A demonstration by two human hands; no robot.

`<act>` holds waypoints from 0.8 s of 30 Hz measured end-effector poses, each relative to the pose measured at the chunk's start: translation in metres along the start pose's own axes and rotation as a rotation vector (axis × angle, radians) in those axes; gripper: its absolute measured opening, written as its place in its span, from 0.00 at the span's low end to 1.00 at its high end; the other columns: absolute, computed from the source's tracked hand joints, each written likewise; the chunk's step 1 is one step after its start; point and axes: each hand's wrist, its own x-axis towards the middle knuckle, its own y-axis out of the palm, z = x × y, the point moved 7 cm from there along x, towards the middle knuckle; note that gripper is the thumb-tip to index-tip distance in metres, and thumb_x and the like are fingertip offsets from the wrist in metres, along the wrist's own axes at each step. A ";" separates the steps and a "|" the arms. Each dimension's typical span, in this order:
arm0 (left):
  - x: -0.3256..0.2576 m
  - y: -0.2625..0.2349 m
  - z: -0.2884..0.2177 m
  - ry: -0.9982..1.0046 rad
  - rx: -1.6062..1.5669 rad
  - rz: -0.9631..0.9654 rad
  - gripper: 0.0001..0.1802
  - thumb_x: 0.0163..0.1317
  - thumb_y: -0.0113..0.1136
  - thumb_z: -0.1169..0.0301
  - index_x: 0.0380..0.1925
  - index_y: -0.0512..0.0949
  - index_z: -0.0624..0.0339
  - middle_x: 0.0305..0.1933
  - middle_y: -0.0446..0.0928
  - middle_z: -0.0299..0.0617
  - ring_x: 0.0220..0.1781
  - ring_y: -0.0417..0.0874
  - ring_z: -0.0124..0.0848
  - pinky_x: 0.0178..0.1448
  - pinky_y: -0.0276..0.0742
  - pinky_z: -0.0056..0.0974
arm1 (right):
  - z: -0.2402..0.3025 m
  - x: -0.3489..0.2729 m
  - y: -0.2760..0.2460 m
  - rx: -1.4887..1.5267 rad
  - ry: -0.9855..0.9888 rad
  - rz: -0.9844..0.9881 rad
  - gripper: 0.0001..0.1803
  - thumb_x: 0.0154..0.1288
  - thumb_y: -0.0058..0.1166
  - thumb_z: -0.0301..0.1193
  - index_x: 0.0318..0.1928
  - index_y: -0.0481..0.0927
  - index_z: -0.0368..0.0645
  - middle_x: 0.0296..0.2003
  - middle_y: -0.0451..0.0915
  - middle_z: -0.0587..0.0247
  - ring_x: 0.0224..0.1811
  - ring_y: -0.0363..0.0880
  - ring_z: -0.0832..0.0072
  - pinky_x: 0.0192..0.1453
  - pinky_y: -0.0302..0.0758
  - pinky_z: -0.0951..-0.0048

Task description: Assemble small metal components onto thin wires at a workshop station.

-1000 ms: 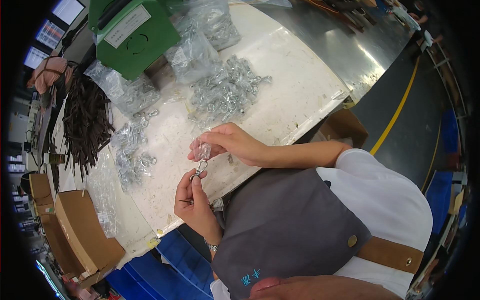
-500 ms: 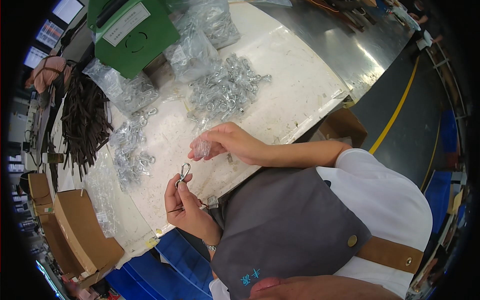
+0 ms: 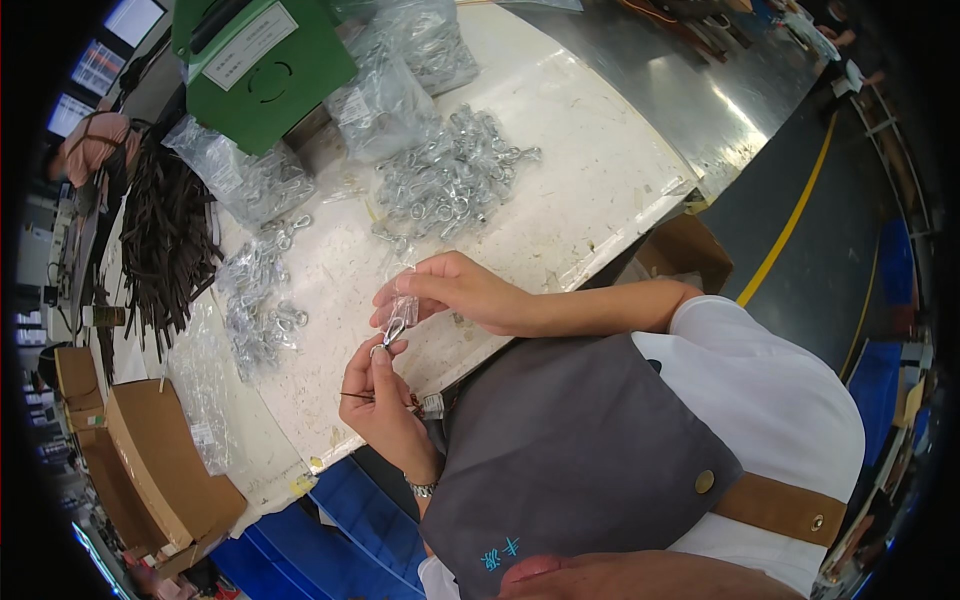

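Between the fingers of my left hand (image 3: pixel 384 405) is a silver snap hook (image 3: pixel 394 331), its narrow end pinched by thumb and fingertips. The hook's upper part meets a small clear plastic bag (image 3: pixel 404 308), which my right hand (image 3: pixel 455 291) grips with its fingers. Whether the hook is inside the bag or only at its mouth, I cannot tell. A thin dark cord (image 3: pixel 357 396) sticks out by my left fingers. Just beyond my right hand lies a heap of bagged metal hooks (image 3: pixel 450 180). More hooks in clear bags (image 3: pixel 262 300) lie to the left.
A green machine (image 3: pixel 268 75) stands at the back left beside large plastic bags of hardware (image 3: pixel 385 110). Dark straps (image 3: pixel 170 240) hang at the left. Cardboard boxes (image 3: pixel 165 460) and blue bins (image 3: pixel 330 540) are by the white table's (image 3: pixel 580 150) near left edge. A person (image 3: pixel 100 150) bends at far left.
My left hand has moved up and right, carrying the snap hook to the clear bag in my right hand. The right hand has barely moved.
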 end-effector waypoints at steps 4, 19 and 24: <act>0.001 0.000 0.000 0.002 -0.027 -0.021 0.11 0.75 0.62 0.75 0.51 0.85 0.69 0.41 0.90 0.46 0.20 0.63 0.13 0.24 0.56 0.23 | -0.005 0.000 0.000 -0.039 -0.019 0.008 0.21 0.86 0.47 0.38 0.61 0.84 0.34 0.55 0.89 0.55 0.58 0.86 0.74 0.63 0.80 0.69; -0.003 0.001 -0.008 0.079 0.003 -0.044 0.11 0.76 0.60 0.76 0.53 0.85 0.69 0.41 0.90 0.46 0.20 0.63 0.12 0.23 0.56 0.23 | 0.000 0.002 -0.005 -0.210 -0.062 -0.041 0.20 0.86 0.49 0.39 0.57 0.88 0.37 0.51 0.91 0.63 0.54 0.84 0.82 0.60 0.80 0.73; -0.005 0.002 -0.012 0.093 0.010 -0.065 0.11 0.76 0.60 0.75 0.53 0.84 0.69 0.41 0.90 0.45 0.20 0.64 0.13 0.24 0.57 0.23 | 0.000 0.004 -0.007 -0.225 -0.100 -0.064 0.18 0.85 0.52 0.36 0.56 0.88 0.37 0.50 0.91 0.65 0.52 0.84 0.82 0.59 0.80 0.74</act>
